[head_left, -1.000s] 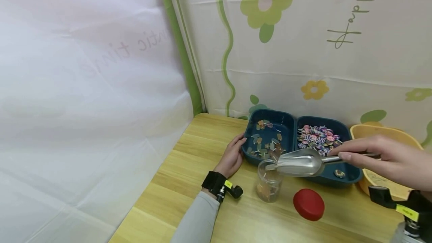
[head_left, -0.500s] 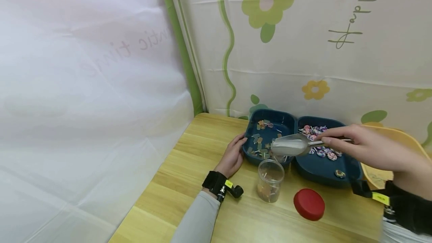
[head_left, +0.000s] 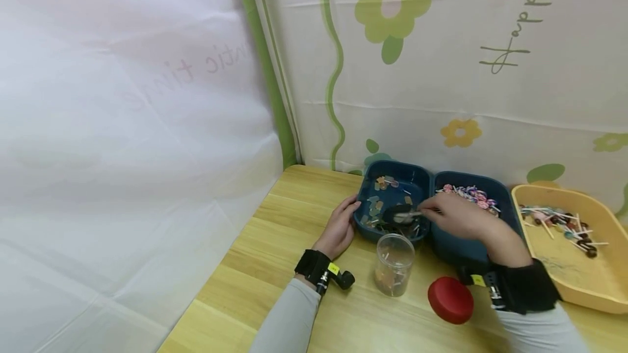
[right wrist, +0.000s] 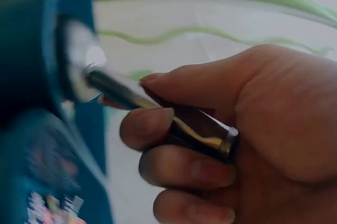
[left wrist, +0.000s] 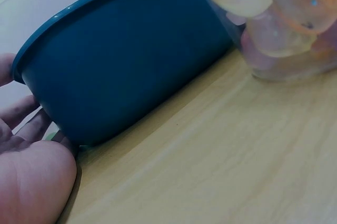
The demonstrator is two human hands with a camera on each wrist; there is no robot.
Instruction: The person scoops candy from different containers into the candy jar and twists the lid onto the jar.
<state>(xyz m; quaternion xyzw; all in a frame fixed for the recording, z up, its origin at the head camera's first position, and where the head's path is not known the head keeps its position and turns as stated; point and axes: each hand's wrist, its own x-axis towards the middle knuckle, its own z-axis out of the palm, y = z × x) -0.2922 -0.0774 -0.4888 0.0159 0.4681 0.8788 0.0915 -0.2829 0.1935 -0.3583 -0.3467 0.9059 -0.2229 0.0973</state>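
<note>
My right hand grips the handle of a metal scoop, whose bowl is down in the left blue tray. Small charms, shaped like popsicles and candies, lie in that tray. In the right wrist view, fingers and thumb curl round the scoop handle. At the left tray's side, my left hand holds the rim and outer wall, as the left wrist view also shows. A clear plastic jar with some charms at its bottom stands uncovered in front of the tray.
A red lid lies right of the jar. Beside the left tray sits another blue tray with swirl lollipop charms. Farther right, a yellow tray holds stick lollipops. A patterned curtain hangs behind.
My right hand has moved left with the scoop, from over the jar's mouth back down into the left blue tray. The left hand has stayed in place.
</note>
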